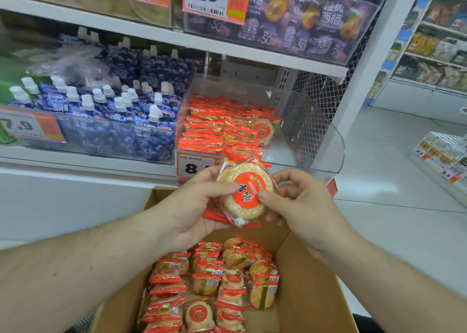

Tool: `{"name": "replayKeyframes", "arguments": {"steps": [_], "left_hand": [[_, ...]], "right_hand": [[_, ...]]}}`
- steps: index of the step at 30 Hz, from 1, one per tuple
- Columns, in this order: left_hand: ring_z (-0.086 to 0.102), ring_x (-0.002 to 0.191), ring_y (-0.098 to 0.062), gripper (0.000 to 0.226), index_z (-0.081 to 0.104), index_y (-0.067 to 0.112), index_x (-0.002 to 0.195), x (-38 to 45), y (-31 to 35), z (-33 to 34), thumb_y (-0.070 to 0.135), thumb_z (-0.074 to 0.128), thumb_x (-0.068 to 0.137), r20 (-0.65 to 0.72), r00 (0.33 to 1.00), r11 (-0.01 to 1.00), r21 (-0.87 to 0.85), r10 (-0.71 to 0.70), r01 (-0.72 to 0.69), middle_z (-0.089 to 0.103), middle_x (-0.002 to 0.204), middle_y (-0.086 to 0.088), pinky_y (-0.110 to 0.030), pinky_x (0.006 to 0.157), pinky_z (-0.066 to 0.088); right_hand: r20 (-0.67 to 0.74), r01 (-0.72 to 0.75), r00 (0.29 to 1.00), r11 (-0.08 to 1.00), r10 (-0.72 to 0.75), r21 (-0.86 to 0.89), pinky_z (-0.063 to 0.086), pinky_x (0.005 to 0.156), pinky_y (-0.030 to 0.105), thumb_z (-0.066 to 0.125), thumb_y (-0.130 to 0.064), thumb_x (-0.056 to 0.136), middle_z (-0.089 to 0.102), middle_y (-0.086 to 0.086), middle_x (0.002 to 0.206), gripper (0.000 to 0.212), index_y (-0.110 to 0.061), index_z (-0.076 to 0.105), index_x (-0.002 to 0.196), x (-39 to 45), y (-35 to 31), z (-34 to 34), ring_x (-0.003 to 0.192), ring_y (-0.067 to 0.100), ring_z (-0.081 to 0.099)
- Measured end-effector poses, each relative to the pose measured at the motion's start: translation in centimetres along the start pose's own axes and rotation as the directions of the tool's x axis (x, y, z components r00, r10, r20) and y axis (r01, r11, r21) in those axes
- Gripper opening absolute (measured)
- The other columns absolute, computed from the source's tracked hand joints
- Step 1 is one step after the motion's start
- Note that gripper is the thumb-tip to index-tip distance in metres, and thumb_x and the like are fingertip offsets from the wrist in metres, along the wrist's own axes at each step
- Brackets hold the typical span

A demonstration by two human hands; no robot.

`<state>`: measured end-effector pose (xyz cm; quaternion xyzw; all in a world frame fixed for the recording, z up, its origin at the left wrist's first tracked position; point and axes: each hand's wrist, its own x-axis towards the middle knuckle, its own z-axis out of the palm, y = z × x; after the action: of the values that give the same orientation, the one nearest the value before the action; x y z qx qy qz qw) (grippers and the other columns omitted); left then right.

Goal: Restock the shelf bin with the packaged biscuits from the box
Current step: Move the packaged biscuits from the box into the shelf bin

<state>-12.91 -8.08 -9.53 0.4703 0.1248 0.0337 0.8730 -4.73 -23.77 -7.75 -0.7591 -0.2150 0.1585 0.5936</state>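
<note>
The person holds a small stack of packaged biscuits (245, 193) between both hands, above the far end of the box (310, 277) and just in front of the shelf bin (316, 135). The left hand (192, 206) grips the stack from the left side, thumb laid across the front face of the top packet and fingers curled behind. The right hand (300, 201) pinches the right edge, thumb on the front face and fingers wrapped round the rear. The top packet faces the camera, showing a round pale biscuit under a red circular label; further red-edged packets lie behind it in the left palm. The stack is clear of both the bin and the box. The bin is a clear plastic container on the lower shelf, with a price tag (195, 167) at its front left. Its left and centre portions already carry rows of packets standing on edge (209, 127); its right portion is bare down to the floor of the bin. The box, open at the top, still contains a substantial quantity of packets (209, 282), lying loosely in several rows, with bare cardboard visible along its right side. Judged from this layout, the restock is partly complete: roughly half of the bin has been filled, the held stack is not yet placed, and many packets are left to transfer. Blue spouted pouches (101, 110) occupy the neighbouring bin to the left.
</note>
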Motion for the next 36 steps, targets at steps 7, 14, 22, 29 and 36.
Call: {"name": "replayKeyframes", "arguments": {"steps": [7,14,22,29,36], "left_hand": [[0.072,0.082,-0.027,0.042,0.058,0.014,0.110,-0.3,0.1,-0.1,0.023,0.066,0.069,0.026,0.999,0.992,0.125,-0.027,0.023,0.074,0.096,-0.010,-0.040,0.070,0.058],[0.072,0.089,-0.025,0.052,0.055,0.011,0.118,0.0,-0.5,0.1,-0.007,0.073,0.073,0.015,0.998,0.970,0.235,0.064,-0.065,0.073,0.100,-0.011,-0.031,0.069,0.059],[0.068,0.092,-0.013,0.061,0.057,0.034,0.109,0.8,0.5,-0.5,0.022,0.087,0.058,0.197,0.936,0.700,0.623,0.291,-0.349,0.067,0.104,0.005,-0.030,0.077,0.057],[0.035,0.122,-0.007,0.060,0.050,0.036,0.130,2.8,3.2,-2.3,0.048,0.065,0.074,0.274,0.754,-0.111,0.959,0.597,-0.260,0.043,0.126,0.012,-0.030,0.101,0.026],[0.026,0.132,-0.029,0.062,0.055,0.031,0.123,4.9,1.2,-4.1,0.037,0.064,0.062,0.267,0.812,-0.331,0.938,0.519,-0.097,0.041,0.139,-0.010,-0.056,0.106,0.023]], "right_hand": [[0.040,0.102,0.994,0.988,-0.098,-0.112,0.060,0.078,0.043,0.076,-0.007,0.080,0.074,0.014,0.088,0.022,-0.027,0.071,0.087,0.7,-0.4,-0.9,0.081,0.033,0.071],[-0.019,0.141,0.988,0.959,-0.150,-0.244,0.056,0.073,0.051,0.083,-0.021,0.073,0.058,0.005,0.091,0.046,-0.042,0.058,0.105,0.8,0.3,-0.5,0.070,0.037,0.061],[0.306,0.262,0.934,0.936,-0.185,-0.234,0.052,0.084,0.021,0.080,-0.007,0.076,0.069,-0.013,0.101,0.045,-0.030,0.058,0.109,0.8,-1.9,-1.5,0.094,0.004,0.067],[0.012,0.318,0.938,0.845,-0.347,-0.431,0.053,0.081,0.033,0.080,-0.009,0.076,0.070,0.000,0.089,0.031,-0.025,0.061,0.095,7.7,-6.1,-6.0,0.081,0.016,0.066],[0.006,0.051,0.996,0.550,-0.084,-0.833,0.042,0.073,0.027,0.081,-0.021,0.075,0.065,-0.001,0.097,0.036,-0.022,0.061,0.106,18.9,-3.1,-6.9,0.088,0.019,0.061]]}}
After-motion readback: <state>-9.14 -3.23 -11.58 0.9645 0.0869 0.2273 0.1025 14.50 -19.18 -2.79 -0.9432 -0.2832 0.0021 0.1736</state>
